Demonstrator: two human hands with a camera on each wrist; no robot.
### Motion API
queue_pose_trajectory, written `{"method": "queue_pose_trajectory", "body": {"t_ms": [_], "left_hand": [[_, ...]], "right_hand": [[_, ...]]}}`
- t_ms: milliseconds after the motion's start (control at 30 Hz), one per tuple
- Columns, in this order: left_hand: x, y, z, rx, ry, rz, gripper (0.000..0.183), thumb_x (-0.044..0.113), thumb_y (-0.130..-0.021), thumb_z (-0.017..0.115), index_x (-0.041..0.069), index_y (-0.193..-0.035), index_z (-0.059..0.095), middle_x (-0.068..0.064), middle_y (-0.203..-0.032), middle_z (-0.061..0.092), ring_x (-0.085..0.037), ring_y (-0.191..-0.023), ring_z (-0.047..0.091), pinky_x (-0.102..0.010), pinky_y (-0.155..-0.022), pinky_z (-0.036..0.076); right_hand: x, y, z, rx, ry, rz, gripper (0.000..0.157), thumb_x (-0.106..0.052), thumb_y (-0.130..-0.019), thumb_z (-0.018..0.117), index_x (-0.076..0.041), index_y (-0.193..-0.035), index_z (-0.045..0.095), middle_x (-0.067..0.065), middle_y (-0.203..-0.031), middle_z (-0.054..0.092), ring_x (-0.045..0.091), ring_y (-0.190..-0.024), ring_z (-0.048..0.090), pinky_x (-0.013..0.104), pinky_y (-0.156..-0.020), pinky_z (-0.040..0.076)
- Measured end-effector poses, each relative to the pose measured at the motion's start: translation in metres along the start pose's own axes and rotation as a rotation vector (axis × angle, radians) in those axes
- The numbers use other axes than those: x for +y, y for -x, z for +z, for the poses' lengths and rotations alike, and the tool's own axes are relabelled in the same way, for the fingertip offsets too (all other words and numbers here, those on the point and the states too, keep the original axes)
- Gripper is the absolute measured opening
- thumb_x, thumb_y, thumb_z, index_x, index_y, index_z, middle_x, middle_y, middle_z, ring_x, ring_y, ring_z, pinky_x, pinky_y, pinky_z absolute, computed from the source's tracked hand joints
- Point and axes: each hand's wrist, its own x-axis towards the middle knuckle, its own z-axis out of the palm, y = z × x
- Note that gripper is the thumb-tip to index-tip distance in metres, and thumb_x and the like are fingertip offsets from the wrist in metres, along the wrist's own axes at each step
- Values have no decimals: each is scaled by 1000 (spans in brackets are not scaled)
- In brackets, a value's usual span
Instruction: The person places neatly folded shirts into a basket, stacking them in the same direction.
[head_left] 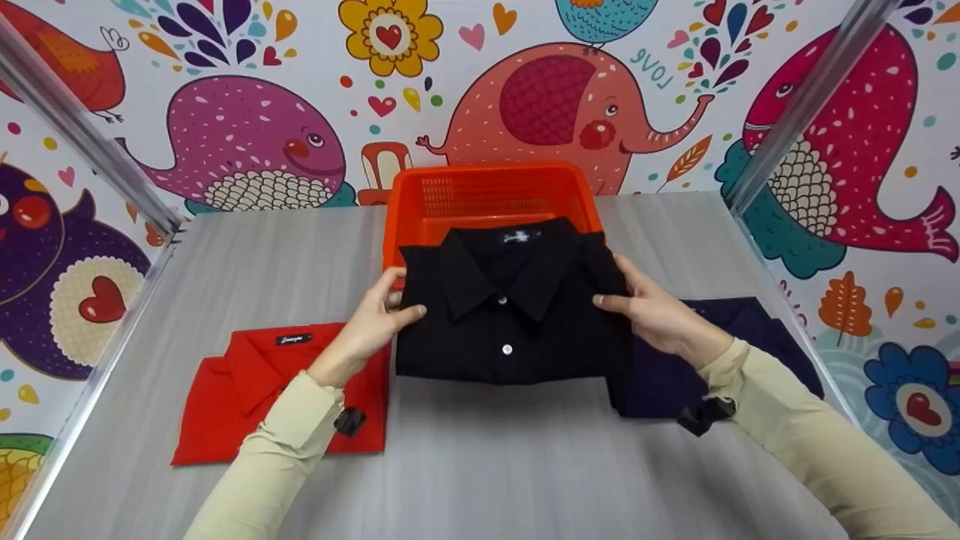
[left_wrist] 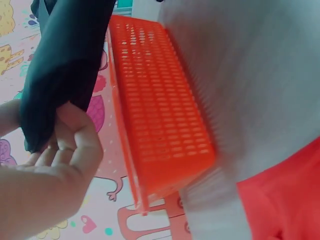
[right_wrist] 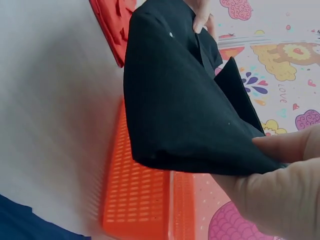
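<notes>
A folded black shirt point(head_left: 517, 322) with a collar and white buttons is held up in front of the orange basket point(head_left: 487, 180). My left hand point(head_left: 375, 319) grips its left side, thumb on the front and fingers behind. On the opposite side my right hand point(head_left: 660, 311) holds it the same way. The left wrist view shows the left fingers curled under the black cloth point(left_wrist: 70, 55), apart from the basket's perforated wall point(left_wrist: 155, 100). In the right wrist view the shirt point(right_wrist: 185, 100) hangs between both hands and hides part of the basket.
A folded red shirt point(head_left: 225, 405) lies on the grey table point(head_left: 480, 465) at the left. At the right lies a folded navy shirt point(head_left: 667, 382), partly beneath my right arm. Printed wall panels point(head_left: 262, 142) and metal posts point(head_left: 810, 105) bound the table at the back and sides.
</notes>
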Motion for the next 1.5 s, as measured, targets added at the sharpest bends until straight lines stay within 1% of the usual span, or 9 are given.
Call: {"method": "queue_pose_trajectory", "body": {"t_ms": [167,300,500,633,833,967,1100,1300,1500], "left_hand": [[10,-16,-2,9,32,7,42,-5,-91,57,6,-130,44,-15,-99,66,-22,-72,66,-35,-66,56],[17,-31,-6,48,20,22,42,-7,-91,57,5,-130,44,-14,-96,66,-20,-70,66,-34,-64,55],[26,-53,-12,102,4,75,44,-9,-89,57,2,-130,45,-9,-87,67,-16,-66,65,-29,-62,54],[33,-66,-17,130,-16,94,45,-7,-90,57,2,-132,45,-8,-87,67,-15,-66,65,-28,-62,53],[38,-86,-21,282,-56,136,46,-9,-88,60,1,-132,50,-17,-95,68,-13,-67,64,-27,-63,51],[35,-100,-17,398,-149,113,46,-5,-88,63,4,-133,53,-22,-102,66,-16,-74,62,-27,-67,49],[33,-113,-15,471,-258,70,48,1,-90,64,8,-136,54,-22,-104,64,-25,-86,59,-32,-75,47],[32,-123,-20,542,-322,58,49,0,-89,64,8,-136,55,-20,-116,60,-30,-101,55,-40,-87,44],[29,-128,-17,548,-394,56,47,-1,-88,64,5,-134,56,-20,-118,60,-29,-99,53,-38,-86,42]], "right_hand": [[-9,-10,4,66,8,-30,78,5,-95,47,-12,-155,1,16,-156,18,32,-131,35,34,-97,40],[-16,-23,5,120,35,-53,74,7,-94,46,-9,-154,7,17,-152,24,32,-127,38,36,-97,40],[-36,-45,4,220,158,-118,67,11,-91,45,-3,-151,17,19,-149,27,30,-130,33,38,-104,30],[-53,-61,2,278,259,-120,63,10,-92,46,-2,-149,22,20,-147,30,30,-129,33,40,-104,30],[-74,-92,-4,345,370,-110,60,9,-91,50,-1,-146,30,19,-143,35,30,-127,36,41,-105,32],[-79,-111,-8,396,433,-106,56,8,-90,53,-1,-142,35,19,-141,38,31,-125,38,44,-104,34],[-77,-126,-10,423,465,-84,54,7,-90,54,-2,-141,37,18,-140,40,31,-122,40,44,-103,35],[-74,-140,-8,442,477,-58,53,5,-91,55,-2,-141,38,18,-137,43,30,-120,43,43,-102,37],[-71,-149,-10,485,544,-38,57,3,-90,56,0,-143,36,19,-142,40,31,-126,40,42,-104,34]]}}
